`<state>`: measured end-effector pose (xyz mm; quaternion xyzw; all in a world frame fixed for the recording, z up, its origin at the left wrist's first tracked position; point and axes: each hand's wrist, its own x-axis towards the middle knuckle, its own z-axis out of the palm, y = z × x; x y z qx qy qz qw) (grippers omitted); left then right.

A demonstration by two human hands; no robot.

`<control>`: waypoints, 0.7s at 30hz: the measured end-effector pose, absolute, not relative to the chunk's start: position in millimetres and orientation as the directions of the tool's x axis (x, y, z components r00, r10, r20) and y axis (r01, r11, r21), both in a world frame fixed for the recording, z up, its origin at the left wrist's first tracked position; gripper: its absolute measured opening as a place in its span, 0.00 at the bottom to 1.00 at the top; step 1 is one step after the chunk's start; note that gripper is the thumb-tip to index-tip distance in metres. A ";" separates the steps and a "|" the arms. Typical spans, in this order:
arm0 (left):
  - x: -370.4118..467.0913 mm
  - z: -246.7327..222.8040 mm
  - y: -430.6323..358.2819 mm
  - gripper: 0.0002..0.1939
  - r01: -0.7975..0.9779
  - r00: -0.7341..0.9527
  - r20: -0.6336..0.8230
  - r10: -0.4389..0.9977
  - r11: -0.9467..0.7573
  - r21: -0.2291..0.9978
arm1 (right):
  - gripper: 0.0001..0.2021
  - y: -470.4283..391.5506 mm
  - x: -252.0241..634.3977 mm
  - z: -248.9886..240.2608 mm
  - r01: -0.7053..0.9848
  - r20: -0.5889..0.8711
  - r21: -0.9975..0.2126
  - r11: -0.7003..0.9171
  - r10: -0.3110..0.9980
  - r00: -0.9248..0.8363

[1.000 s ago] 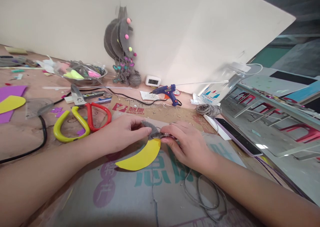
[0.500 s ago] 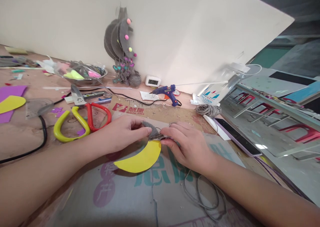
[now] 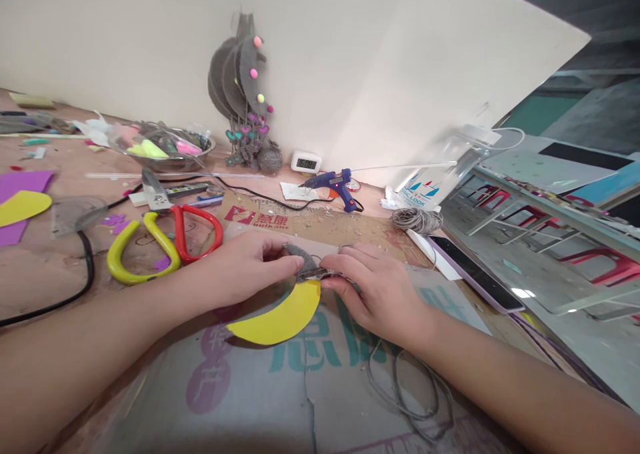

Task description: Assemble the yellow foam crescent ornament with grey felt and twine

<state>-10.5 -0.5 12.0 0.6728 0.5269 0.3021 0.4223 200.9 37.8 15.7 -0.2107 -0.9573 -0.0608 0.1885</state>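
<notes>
Between my two hands is a small grey cord-wrapped piece point(image 3: 301, 257) above the cardboard. My left hand point(image 3: 260, 264) pinches its left end between thumb and fingers. The fingers of my right hand point(image 3: 373, 284) close on its right end, which they partly hide. From beneath the grey piece hangs a yellow crescent point(image 3: 280, 317), its upper tip close to my right thumb and apparently joined to the grey piece. Loose grey cord point(image 3: 400, 394) loops on the cardboard under my right forearm.
Scissors with yellow and red handles point(image 3: 145, 254) lie at left. Behind my hands are a blue glue gun point(image 3: 337, 187), a white clock point(image 3: 306, 162) and a metal bowl point(image 3: 165, 161). A grey cord bundle point(image 3: 417, 220) and a phone point(image 3: 473, 272) lie at right.
The yellow crescent has shifted very slightly to the left and up. Both hands keep nearly the same grip and place.
</notes>
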 end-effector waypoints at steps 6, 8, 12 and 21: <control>-10.7 11.9 -0.8 0.14 0.454 0.260 -0.072 0.963 -0.056 0.889 | 0.09 37.4 201.5 16.8 0.412 0.386 0.091 0.907 0.349 -0.854; -10.6 11.9 -1.3 0.15 0.454 0.257 -0.084 0.963 -0.043 0.890 | 0.09 37.4 201.4 16.8 0.409 0.385 0.107 0.906 0.341 -0.857; -10.4 13.1 -1.7 0.14 0.460 0.267 -0.099 0.959 -0.036 0.887 | 0.09 37.3 200.9 16.5 0.410 0.382 0.112 0.905 0.341 -0.859; -11.0 10.5 -0.4 0.14 0.441 0.252 -0.090 0.963 -0.032 0.897 | 0.09 36.9 200.2 16.4 0.440 0.348 0.019 0.898 0.407 -0.845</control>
